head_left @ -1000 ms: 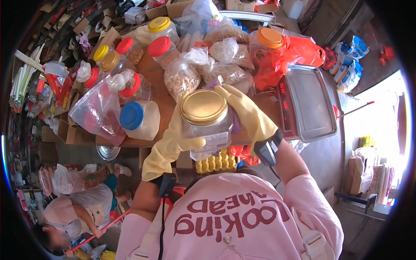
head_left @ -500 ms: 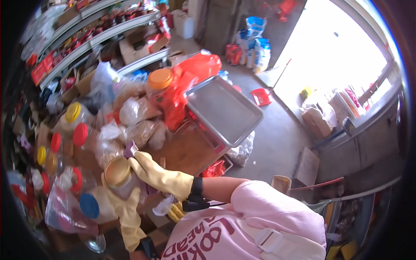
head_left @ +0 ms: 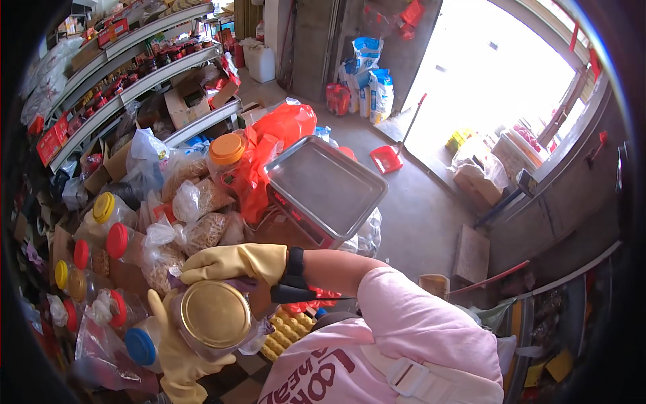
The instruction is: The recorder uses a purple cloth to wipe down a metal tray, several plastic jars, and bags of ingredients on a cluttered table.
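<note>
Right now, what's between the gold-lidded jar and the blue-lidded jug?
In the head view, your left hand, in its yellow glove, comes between the gold-lidded jar and the blue-lidded jug.

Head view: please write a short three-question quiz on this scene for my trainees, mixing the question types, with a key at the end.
1. True or false: the left hand and the right hand both wear yellow gloves.
2. What colour is the lid of the jar that the left hand holds?
A) blue
B) gold
C) orange
3. Fill in the missing word: beyond the scale, the red dustpan rests on the grey ____.

Key: 1. True. 2. B. 3. Floor.
</note>
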Available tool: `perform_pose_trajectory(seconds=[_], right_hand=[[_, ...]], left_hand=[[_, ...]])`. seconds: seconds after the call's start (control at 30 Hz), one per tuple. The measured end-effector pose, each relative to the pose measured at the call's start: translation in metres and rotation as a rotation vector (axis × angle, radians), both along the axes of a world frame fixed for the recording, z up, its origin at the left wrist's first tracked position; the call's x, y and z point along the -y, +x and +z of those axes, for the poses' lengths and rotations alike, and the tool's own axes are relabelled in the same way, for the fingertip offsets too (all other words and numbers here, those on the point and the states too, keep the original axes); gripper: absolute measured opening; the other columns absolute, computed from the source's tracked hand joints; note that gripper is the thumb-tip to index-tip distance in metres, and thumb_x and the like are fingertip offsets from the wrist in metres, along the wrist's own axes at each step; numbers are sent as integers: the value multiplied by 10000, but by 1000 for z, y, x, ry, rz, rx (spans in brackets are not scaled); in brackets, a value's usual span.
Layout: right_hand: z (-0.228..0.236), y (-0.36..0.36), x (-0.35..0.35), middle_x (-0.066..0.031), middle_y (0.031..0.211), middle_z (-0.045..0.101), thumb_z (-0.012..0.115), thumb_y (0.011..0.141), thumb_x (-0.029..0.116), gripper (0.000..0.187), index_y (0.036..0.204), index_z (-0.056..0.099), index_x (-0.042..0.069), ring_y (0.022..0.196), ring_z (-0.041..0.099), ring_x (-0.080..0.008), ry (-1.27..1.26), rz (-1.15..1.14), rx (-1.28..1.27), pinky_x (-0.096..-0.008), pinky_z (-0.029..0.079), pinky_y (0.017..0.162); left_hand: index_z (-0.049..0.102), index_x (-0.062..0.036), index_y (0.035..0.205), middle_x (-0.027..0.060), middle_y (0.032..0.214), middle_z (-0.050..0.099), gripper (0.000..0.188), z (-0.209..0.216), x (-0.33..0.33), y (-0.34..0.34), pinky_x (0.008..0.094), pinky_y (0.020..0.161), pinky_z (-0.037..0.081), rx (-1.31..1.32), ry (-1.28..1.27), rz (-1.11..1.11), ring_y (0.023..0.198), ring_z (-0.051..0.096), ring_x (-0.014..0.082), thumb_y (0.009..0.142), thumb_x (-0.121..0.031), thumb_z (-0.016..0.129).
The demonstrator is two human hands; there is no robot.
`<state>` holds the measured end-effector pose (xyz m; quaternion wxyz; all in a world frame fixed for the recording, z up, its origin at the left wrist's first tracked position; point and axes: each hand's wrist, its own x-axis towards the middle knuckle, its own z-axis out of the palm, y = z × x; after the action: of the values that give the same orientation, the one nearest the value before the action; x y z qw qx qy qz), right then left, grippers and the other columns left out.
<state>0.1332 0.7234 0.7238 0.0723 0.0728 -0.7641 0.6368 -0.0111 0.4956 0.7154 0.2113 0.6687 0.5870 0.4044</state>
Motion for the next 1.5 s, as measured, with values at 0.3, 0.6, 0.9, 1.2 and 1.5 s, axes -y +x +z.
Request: perform_pose_trajectory(seconds=[0.3, 0.6, 0.9, 1.2, 1.5], right_hand=[[19, 28, 20, -58, 999, 670, 557, 1103, 428, 465, 1180, 675, -16, 978, 591, -126, 34, -250, -271, -340, 501, 881], [-47, 22, 37, 23, 969, 635, 601, 1088, 400, 408, 1172, 672, 8, 875, 567, -54, -524, -359, 169, -278, 512, 787], [-78, 32, 36, -106, 1128, 688, 585, 1084, 321, 371, 1308, 593, 26, 954, 681, -188, -597, -764, 193, -371, 589, 847], [-86, -40, 82, -248, 1190, 634, 592, 1051, 312, 475, 1412, 509, 15, 1104, 653, -369, -162, -539, 52, -401, 546, 927], [-129, -76, 79, -212, 976, 691, 725, 834, 245, 250, 959, 693, 31, 986, 663, -419, 842, -487, -45, -513, 541, 862]], left_hand=[[-159, 11, 1649, 156, 1514, 462, 1720, 4, 8, -1, 479, 1217, 365, 236, -31, 46, 1386, 527, 318, 557, -775, 913], [10, -46, 1689, 184, 1523, 512, 1410, -36, 12, 14, 437, 1204, 411, 222, 158, 259, 1421, 518, 289, 752, -597, 908], [216, -30, 1652, 246, 1577, 403, 1410, -107, 16, 2, 495, 1211, 375, -242, 20, 530, 1460, 416, 427, 538, -325, 1028], [367, -73, 1577, 210, 1423, 543, 1137, -150, 19, -5, 515, 1047, 508, -266, 2, 642, 1302, 549, 441, 643, -328, 961], [464, 27, 1445, 234, 1273, 591, 1017, -167, 8, 3, 521, 913, 548, -382, 158, 745, 1129, 613, 471, 650, -412, 920]])
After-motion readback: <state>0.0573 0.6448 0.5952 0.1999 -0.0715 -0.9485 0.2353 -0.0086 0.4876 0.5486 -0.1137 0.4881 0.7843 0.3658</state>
